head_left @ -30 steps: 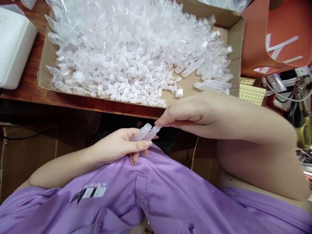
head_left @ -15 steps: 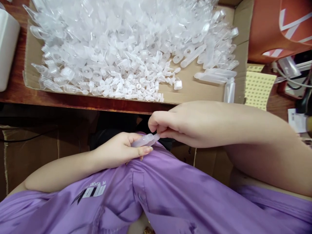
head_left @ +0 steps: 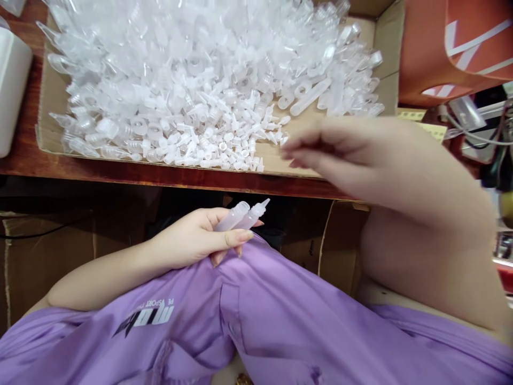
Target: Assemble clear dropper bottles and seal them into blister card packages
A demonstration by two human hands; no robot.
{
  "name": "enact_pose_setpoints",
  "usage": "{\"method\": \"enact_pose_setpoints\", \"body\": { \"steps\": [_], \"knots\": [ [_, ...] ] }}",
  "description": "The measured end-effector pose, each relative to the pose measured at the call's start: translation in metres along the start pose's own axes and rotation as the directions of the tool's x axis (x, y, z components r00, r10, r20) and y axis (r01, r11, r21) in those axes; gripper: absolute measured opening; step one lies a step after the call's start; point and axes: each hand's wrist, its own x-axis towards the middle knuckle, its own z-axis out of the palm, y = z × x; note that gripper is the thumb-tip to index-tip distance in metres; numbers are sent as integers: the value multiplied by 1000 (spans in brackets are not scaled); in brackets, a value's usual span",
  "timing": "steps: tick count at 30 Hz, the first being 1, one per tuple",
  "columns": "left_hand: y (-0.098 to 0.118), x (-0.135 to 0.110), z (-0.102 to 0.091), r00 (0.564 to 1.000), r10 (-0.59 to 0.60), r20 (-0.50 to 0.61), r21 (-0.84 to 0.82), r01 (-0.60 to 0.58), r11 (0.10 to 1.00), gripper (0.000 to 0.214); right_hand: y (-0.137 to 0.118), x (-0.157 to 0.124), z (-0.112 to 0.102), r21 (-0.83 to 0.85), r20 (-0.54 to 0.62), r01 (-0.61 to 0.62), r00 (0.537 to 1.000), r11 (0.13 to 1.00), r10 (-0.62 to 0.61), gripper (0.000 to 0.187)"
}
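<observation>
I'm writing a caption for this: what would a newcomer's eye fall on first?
Probably the big heap of translucent plastic pieces, filling much of the cardboard tray. Below it, the left hand holds two tubes, one topped with a pointed tip. The blurred right hand shows over the tray's near edge.

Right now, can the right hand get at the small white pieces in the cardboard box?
Probably yes: the right hand looks near the small white pieces, the cardboard box is open-topped, and nothing visible blocks the way.
</observation>
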Motion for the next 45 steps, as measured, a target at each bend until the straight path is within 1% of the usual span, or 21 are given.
{"method": "enact_pose_setpoints", "body": {
  "steps": [1, 2, 3, 5, 6, 11, 13, 18, 19, 22, 24, 26, 29, 31, 33, 35, 37, 39, 41, 43, 45],
  "knots": [
    [0, 1, -1, 1000, -3, 8, -7, 3, 1000, 30, 2, 6, -1, -49, -31, -86, 996, 995, 84, 22],
    [0, 1, -1, 1000, -8, 14, -8, 8, 1000, 33, 3, 12, 0, -85, -18, -145, 989, 986, 144, 20],
    [0, 2, -2, 1000, -14, 16, -6, 14, 1000, 34, 4, 19, 1, -111, 30, -167, 985, 980, 171, 19],
    [-1, 2, -2, 1000, -10, 8, -7, 10, 1000, 35, 6, 32, 4, -138, 131, -132, 980, 982, 150, 19],
    [-1, 2, -2, 1000, -4, 2, -8, 4, 1000, 34, 7, 37, 6, -146, 158, -105, 979, 984, 128, 18],
    [0, 0, -3, 999, 18, -43, 12, -17, 1000, 27, 7, 52, 9, -177, 231, -11, 971, 984, 52, 9],
    [1, -1, -4, 998, 21, -52, 12, -20, 1000, 26, 5, 54, 9, -156, 262, -15, 964, 988, 56, 8],
    [3, 0, -6, 999, 20, -49, 15, -20, 1000, 29, 1, 55, 10, -178, 272, -164, 939, 970, 209, 10],
    [3, 0, -7, 999, 17, -49, 16, -16, 1000, 29, 2, 55, 11, -182, 274, -165, 938, 969, 211, 10],
    [3, 1, -7, 999, 20, -33, 14, -20, 1000, 29, 3, 55, 12, -204, 268, -94, 952, 974, 148, 11],
    [2, 1, -8, 999, 31, -23, 7, -31, 999, 30, 2, 55, 12, -235, 271, -73, 953, 969, 137, 12],
    [0, 2, -9, 999, 38, -31, 1, -38, 999, 30, -3, 55, 11, -254, 281, -104, 943, 962, 176, 9],
    [-1, 2, -11, 998, 55, -34, -9, -55, 998, 30, -10, 54, 9, -242, 284, -196, 922, 950, 262, 2],
    [-1, 2, -12, 997, 67, -26, -24, -67, 997, 30, -10, 52, 8, -203, 291, -228, 915, 952, 281, 6],
    [0, 1, -12, 998, 58, -27, -33, -59, 998, 29, -7, 49, 8, -150, 290, -217, 923, 965, 253, 8],
    [0, 2, -12, 999, 45, -26, -36, -46, 998, 27, -4, 43, 7, -86, 253, -195, 944, 977, 210, 9],
    [0, 3, -13, 999, 47, -13, -41, -47, 998, 26, -3, 35, 6, -7, 164, -186, 969, 983, 185, 8],
    [-1, 5, -14, 998, 62, 9, -47, -62, 997, 29, -6, 24, 6, 107, 32, -162, 987, 981, 160, 7],
    [-3, 6, -14, 997, 74, 25, -40, -73, 996, 29, -12, 13, 8, 223, -53, -75, 995, 972, 89, 10],
    [-3, 7, -14, 996, 88, 31, -20, -87, 996, 25, -18, 6, 13, 310, -52, 35, 998, 950, -20, 12],
    [-3, 6, -13, 994, 104, 35, 10, -104, 995, 24, -22, 2, 19, 350, 3, 103, 994, 931, -111, 13]
  ]
}}
